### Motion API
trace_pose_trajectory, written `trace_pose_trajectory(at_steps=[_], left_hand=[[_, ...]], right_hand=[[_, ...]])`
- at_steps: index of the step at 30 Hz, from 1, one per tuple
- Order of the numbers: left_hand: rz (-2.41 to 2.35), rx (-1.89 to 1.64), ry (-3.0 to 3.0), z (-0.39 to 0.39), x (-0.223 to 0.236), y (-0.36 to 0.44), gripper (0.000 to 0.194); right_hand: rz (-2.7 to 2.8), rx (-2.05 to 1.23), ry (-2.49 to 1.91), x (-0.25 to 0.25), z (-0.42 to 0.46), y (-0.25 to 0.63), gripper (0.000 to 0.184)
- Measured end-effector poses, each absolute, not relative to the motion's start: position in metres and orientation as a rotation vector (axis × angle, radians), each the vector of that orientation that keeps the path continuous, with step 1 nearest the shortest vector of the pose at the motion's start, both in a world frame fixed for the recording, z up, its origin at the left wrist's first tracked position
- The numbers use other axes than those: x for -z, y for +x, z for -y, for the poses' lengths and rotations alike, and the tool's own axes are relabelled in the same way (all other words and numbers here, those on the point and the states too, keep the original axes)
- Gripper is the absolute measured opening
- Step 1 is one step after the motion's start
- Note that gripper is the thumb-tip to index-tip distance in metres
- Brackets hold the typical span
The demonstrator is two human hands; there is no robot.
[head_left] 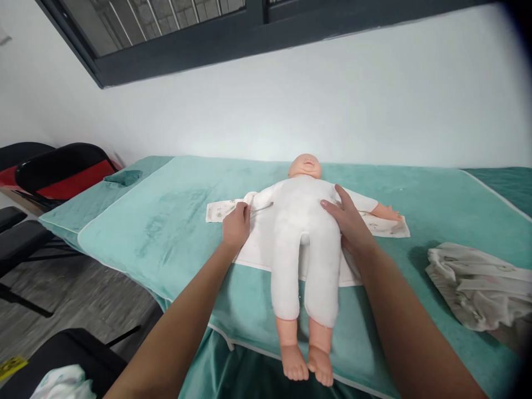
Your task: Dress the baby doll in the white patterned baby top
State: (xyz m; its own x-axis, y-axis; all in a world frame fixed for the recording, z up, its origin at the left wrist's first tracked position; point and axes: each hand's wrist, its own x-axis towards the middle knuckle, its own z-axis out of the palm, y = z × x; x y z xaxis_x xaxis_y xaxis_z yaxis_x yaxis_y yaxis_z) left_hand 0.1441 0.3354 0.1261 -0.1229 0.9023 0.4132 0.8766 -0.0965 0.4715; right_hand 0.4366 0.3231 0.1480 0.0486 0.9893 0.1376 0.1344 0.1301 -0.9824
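A baby doll (305, 244) in a white body suit is laid on its back along the middle of a teal padded table (166, 233), head toward the wall, bare feet past the near edge of the top pad. Both arms are spread sideways. Under the doll a white garment (257, 244) with a faint print is spread open; its 2 sleeves run out left and right beneath the doll's arms.

The left hand (235, 226) is closed on the garment's cloth just beside the doll's right arm end, fingers curled down and pinching the fabric near the sleeve; a thin tie or seam line is seen running from the fingers toward the doll's chest. The exact fold held cannot be made out.

The right hand (349, 224) is laid flat on the doll's side at the torso, fingers extended and apart, thumb across the belly; nothing is clasped, the palm is only pressed against the body suit.

At the right, well apart from the doll, 1 crumpled pale cloth (477, 285) is noted on the table. A small folded teal cloth (123, 177) lies at the far left corner. Black and red chairs (62, 169) stand to the left, and a dark-framed window (174, 33) is set in the white wall above.
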Motion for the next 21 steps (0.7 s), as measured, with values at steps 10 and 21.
trace_pose_trajectory(at_steps=[10,21], left_hand=[[-2.019,-1.258,1.73,-0.343,-0.145,0.159,0.025],[-1.755,-1.308,1.827,-0.379,-0.193,0.193,0.014]], right_hand=[[1.218,-1.095,-1.094,-0.153,-0.334,0.434,0.089],[1.456,-1.326,-0.898,-0.148,-0.324,0.419,0.101]])
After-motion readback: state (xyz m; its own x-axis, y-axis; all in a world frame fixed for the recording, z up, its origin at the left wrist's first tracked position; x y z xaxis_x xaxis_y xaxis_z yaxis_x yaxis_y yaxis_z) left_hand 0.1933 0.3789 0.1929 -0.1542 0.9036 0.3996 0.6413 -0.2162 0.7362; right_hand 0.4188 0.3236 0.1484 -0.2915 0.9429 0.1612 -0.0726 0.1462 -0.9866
